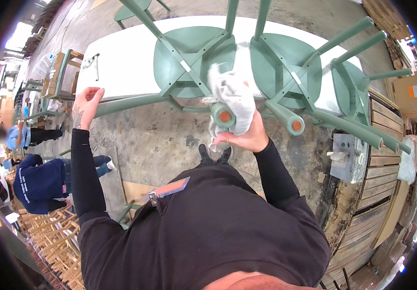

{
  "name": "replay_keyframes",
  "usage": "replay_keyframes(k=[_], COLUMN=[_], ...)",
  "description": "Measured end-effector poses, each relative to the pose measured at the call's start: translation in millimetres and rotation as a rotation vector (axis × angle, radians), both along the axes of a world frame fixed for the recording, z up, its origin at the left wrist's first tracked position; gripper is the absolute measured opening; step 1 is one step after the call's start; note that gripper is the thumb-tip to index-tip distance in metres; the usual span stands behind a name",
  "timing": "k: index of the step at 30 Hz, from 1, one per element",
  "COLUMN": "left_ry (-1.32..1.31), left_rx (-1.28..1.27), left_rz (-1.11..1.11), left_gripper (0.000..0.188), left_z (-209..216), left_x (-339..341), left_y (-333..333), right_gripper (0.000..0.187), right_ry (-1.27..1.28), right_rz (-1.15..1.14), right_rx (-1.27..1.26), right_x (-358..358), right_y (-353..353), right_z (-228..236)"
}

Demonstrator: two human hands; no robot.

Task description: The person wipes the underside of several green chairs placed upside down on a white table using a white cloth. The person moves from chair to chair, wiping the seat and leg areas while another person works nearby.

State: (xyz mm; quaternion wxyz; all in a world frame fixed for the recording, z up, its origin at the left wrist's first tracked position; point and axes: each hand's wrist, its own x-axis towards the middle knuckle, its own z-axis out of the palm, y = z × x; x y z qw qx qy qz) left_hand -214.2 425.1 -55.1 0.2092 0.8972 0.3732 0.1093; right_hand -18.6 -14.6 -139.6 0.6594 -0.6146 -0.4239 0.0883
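Observation:
A green chair (174, 46) lies upside down in front of me, its seat on a white-covered table (121, 63). My right hand (253, 134) grips a whitish cloth (235, 92), which is wrapped partly round the near chair leg with a round orange-brown end (225, 116). Part of the cloth is smeared by motion. At the left, my left hand (87, 104) is at the tip of another leg (131, 104) of this chair, fingers curled and palm against it. The hand hides that leg's end.
Two more upturned green chairs (285, 63) (348, 87) stand to the right, legs jutting toward me. A grey box (346, 157) and wooden slats (377, 179) are at the right. Two people (44, 181) (22, 137) work at the left, near wooden frames (53, 232).

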Motion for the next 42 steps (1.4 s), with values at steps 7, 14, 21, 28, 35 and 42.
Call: replay_keyframes(k=[7, 14, 21, 28, 35, 42], left_ry=[-0.100, -0.094, -0.189, -0.120, -0.049, -0.012], left_rx=[-0.241, -0.250, -0.318, -0.307, -0.205, -0.071], left_rz=[0.102, 0.198, 0.255, 0.187, 0.132, 0.158], left_gripper=[0.027, 0.030, 0.027, 0.027, 0.027, 0.028], left_z=[-5, -4, -3, -2, -2, -6], left_x=[-14, -6, -18, -8, -10, 2], left_y=[8, 9, 4, 10, 12, 16], right_gripper=[0.088, 0.091, 0.132, 0.130, 0.120, 0.092], right_ry=[-0.036, 0.202, 0.706, 0.207, -0.191, 0.193], right_rz=[0.249, 0.303, 0.555, 0.363, 0.120, 0.205], right_rx=[0.067, -0.289, -0.224, -0.457, -0.425, -0.283], right_x=[45, 69, 49, 52, 74, 61], right_y=[49, 69, 24, 7, 68, 77], right_z=[-78, -178, -122, -113, -189, -202])
